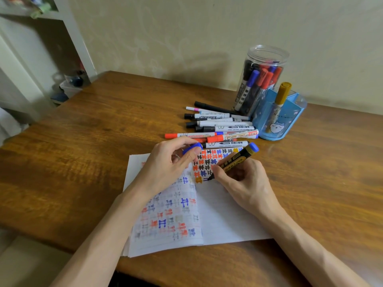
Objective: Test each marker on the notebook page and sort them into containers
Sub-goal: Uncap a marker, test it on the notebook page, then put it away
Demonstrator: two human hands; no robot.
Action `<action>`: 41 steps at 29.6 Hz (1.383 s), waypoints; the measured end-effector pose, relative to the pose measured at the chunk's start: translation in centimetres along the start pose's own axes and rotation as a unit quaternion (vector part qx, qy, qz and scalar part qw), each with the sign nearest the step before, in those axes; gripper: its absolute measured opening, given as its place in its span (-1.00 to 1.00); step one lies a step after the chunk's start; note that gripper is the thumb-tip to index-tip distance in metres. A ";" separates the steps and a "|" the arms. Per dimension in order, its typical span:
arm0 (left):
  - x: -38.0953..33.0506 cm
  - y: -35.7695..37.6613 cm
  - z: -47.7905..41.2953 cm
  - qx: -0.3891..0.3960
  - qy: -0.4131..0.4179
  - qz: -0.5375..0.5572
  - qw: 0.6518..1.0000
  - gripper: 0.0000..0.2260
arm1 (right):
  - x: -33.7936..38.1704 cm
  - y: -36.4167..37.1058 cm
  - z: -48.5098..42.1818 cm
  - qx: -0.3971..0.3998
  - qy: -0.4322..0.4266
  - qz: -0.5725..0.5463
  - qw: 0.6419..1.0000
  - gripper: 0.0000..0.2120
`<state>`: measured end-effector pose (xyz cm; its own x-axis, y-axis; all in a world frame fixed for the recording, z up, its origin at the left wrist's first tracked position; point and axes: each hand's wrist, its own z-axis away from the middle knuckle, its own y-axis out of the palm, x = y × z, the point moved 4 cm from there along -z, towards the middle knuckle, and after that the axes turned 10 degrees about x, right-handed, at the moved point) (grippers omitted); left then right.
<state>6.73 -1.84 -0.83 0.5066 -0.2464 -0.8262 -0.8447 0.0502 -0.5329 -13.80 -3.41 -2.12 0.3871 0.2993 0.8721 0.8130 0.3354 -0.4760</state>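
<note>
right hand (246, 181) grips black-yellow marker (236, 162), tip on notebook page (226, 212) among colored test marks. left hand (165, 166) pinches blue cap (192, 148). untested markers (219, 127) lie beside clear jar (261, 79) and blue holder (277, 119).

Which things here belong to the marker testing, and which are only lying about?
Job in hand: marker in the right hand; blue cap in the left hand; notebook; loose markers; clear jar; blue pen holder.
Lying about: white shelf unit; plastic box beyond the table.
</note>
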 end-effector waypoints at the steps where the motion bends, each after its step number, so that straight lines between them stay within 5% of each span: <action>1: 0.0 0.0 0.0 0.000 0.000 0.001 1.000 -0.75 | -0.1 -0.1 0.0 -0.005 0.001 -0.004 1.000 -0.91; 31: -0.3 0.1 0.6 0.018 0.001 0.009 1.000 -0.77 | -0.3 0.2 0.0 0.018 0.001 -0.018 1.000 -0.94; 36: 0.1 0.2 0.9 0.015 -0.011 0.025 1.000 -0.75 | 0.3 -1.5 0.6 -0.070 -0.018 -0.175 0.982 -0.90; 41: -0.6 0.2 0.7 0.034 0.005 0.011 0.999 -0.77 | 1.4 -2.0 0.6 -0.069 -0.046 -0.184 0.979 -0.84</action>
<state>6.43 -1.01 -0.59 0.4860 -0.2534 -0.8364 -0.8418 0.1214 -0.5259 -15.13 -3.08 -0.05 0.0202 0.2619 0.9649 0.9439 0.3131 -0.1048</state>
